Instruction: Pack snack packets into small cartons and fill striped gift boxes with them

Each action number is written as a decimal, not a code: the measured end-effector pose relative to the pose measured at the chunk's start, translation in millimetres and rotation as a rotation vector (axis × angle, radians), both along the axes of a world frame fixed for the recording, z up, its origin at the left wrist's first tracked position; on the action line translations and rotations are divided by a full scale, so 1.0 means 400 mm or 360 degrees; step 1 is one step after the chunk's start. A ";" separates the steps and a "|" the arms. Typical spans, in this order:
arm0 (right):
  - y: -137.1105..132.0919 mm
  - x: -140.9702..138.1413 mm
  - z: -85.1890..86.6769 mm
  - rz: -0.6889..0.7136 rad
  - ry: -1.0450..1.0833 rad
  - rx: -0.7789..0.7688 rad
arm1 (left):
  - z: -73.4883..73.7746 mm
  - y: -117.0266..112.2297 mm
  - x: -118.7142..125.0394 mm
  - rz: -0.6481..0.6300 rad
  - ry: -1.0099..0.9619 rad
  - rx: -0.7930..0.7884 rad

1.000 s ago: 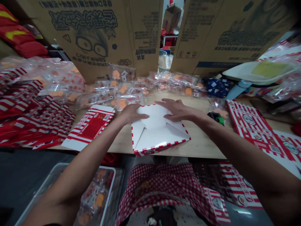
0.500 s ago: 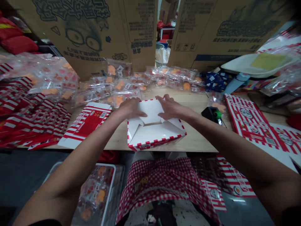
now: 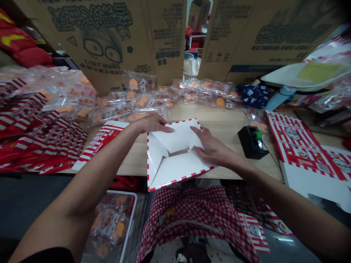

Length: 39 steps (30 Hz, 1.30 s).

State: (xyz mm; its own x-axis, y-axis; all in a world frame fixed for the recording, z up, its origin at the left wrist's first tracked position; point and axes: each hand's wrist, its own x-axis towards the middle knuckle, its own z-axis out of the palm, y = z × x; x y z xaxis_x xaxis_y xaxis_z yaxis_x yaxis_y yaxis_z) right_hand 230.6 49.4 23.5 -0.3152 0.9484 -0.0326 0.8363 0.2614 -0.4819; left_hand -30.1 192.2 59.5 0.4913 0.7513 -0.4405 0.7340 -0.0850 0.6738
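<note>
A red-and-white striped cardboard box is at the table's front edge, its white inside facing up and its flaps folded inward around a small gap at the middle. My left hand grips its far left rim, thumb lying over the white flap and the other fingers mostly hidden behind. On the right side, my right hand holds the box's wall, with fingers reaching over the white flap. A flat striped carton lies left of the box, partly behind my left forearm.
Clear packets with orange pieces line the table's back, before tall brown cartons. A black tape dispenser stands right of the box, near flat striped cartons. Striped packaging is piled left. Below is a white-rimmed bin of packets.
The box has turned and tilted, its near left corner coming closer to me. My right hand has moved from the far rim down to the right side. My left hand stays at the far left.
</note>
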 end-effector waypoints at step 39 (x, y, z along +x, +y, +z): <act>0.086 -0.079 -0.037 -0.0553 0.0822 0.0183 | -0.018 -0.233 -0.064 0.1113 -0.1332 -0.0130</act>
